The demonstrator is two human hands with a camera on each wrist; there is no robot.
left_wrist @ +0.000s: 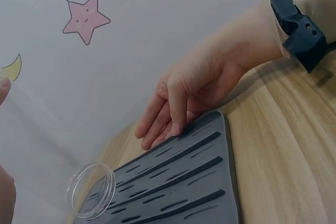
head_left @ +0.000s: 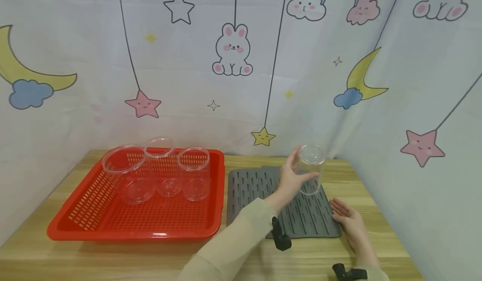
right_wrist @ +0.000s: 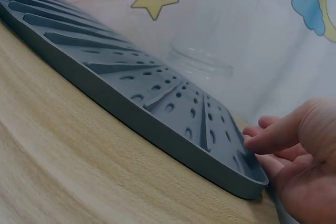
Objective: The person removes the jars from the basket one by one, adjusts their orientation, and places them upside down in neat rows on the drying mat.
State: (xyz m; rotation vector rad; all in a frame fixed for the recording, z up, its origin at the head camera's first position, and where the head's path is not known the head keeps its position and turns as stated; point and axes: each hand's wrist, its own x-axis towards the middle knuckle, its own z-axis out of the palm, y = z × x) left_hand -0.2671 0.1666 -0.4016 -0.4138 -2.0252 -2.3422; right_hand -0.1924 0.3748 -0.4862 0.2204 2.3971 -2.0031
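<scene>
In the head view my left hand [head_left: 291,180] grips a clear cup [head_left: 311,168] at its side, thumb across the front. The cup stands upside down, base uppermost, its rim close over the far right part of a grey ribbed mat [head_left: 260,193]. Fingers of that hand edge into the left wrist view, beside the cup's ringed rim [left_wrist: 107,192]. My right hand [head_left: 350,222] lies along the mat's right edge, fingers straight. In the right wrist view its thumb [right_wrist: 273,137] reaches the mat's near corner, with the other fingers beyond the edge.
A red plastic basket [head_left: 132,234] sits to the left of the mat, with three clear cups [head_left: 193,180] upright inside. The wooden table [head_left: 150,260] meets a printed cloth backdrop [head_left: 188,126] at the back and another stretch of cloth at the right.
</scene>
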